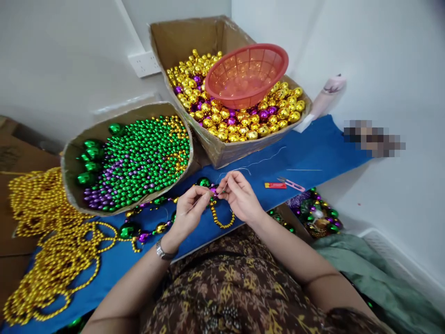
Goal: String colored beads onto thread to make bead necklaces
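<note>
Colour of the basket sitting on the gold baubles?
The basket is red-orange plastic mesh; the head view shows it best.

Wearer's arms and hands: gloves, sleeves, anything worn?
No gloves: left hand and right hand are both bare. Forearms uncovered, no sleeves in view. A silver metal-band wristwatch sits on the left wrist. No rings that I can make out. The garment is brown with yellow floral print.

We've got the bead strand [218, 219] pinched between left hand [189, 209] and right hand [240, 197], small gold beads drooping in a loop, bigger green and purple ones trailing left, white thread [259, 162] running off up-right.
</note>
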`<state>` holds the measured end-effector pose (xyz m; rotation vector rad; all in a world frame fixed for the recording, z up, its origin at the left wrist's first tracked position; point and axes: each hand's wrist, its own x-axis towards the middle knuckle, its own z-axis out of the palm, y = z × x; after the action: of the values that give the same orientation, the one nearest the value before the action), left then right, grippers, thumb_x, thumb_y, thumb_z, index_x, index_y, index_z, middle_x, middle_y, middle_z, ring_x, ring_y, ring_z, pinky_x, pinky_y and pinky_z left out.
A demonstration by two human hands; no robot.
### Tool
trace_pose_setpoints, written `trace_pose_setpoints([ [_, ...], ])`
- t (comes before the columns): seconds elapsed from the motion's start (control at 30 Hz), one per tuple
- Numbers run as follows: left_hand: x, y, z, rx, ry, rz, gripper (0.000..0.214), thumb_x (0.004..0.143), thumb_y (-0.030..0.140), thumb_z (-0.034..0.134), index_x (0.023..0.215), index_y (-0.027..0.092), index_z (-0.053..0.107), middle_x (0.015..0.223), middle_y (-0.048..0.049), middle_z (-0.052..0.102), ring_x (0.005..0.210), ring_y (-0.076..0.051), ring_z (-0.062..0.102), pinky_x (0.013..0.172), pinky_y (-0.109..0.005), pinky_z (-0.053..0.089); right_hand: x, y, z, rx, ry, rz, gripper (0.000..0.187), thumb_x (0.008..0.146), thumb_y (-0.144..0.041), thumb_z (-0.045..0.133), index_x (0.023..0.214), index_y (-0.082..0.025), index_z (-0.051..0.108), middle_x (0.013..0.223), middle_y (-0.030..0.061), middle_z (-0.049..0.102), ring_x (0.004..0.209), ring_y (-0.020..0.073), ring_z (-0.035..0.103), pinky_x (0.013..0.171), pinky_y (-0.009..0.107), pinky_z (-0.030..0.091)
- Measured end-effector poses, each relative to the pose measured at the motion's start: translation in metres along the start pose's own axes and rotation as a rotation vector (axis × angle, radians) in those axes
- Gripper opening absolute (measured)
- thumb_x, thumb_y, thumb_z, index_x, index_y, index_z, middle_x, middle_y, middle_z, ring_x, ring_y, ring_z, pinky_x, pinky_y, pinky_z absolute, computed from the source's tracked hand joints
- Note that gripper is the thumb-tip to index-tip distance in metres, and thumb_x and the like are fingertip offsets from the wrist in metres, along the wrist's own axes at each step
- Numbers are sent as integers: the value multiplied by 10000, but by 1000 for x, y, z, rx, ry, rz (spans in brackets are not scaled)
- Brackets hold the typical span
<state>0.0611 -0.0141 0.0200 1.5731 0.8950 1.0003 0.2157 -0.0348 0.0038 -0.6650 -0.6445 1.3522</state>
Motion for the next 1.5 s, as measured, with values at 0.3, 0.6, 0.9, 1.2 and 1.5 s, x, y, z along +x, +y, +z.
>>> trace_pose_setpoints([
  [0.3, 3, -6, -5, -460, 6, -353, 244, 736, 327, 752, 684, 135, 611, 685, -30, 624, 535, -70, 483, 457, -179, 310, 8, 8, -16, -241, -49, 33, 335, 799, -499, 683, 808, -199, 535, 584, -64, 498, 484, 51, 430, 407, 151, 294],
  [0.6, 7, -8, -8, -283, 13, -304, 226, 750, 340, 744, 850, 146, 685, 776, -55, 695, 541, -87, 550, 479, -197, 381, 12, 2, -14, -565, -171, -51, 293, 869, -484, 589, 882, -191, 584, 907, 27, 661, 512, 45, 515, 471, 189, 423],
  [0.9, 3, -9, -23, -243, -119, -133, 159, 800, 290, 710, 892, 160, 709, 807, -61, 690, 638, -112, 568, 569, -229, 447, 23, -6, -8, -658, -440, 13, 253, 935, -450, 498, 922, -200, 537, 738, -10, 645, 556, 88, 584, 461, 177, 436],
  [1.2, 2, 6, -25, -109, -143, -63, 144, 825, 276, 678, 923, 171, 690, 834, -59, 666, 691, -129, 590, 611, -241, 487, 29, -30, -11, -1270, -568, -470, 217, 968, -296, 457, 911, -204, 644, 845, 40, 648, 778, 150, 606, 706, 269, 468],
  [1.5, 3, 8, -21, 286, -45, 236, 149, 869, 238, 582, 940, 198, 706, 910, -62, 616, 758, -137, 591, 656, -257, 491, 22, -41, -7, -1319, -611, -411, 240, 992, -276, 390, 858, -196, 573, 800, 27, 597, 750, 144, 562, 695, 264, 437],
])
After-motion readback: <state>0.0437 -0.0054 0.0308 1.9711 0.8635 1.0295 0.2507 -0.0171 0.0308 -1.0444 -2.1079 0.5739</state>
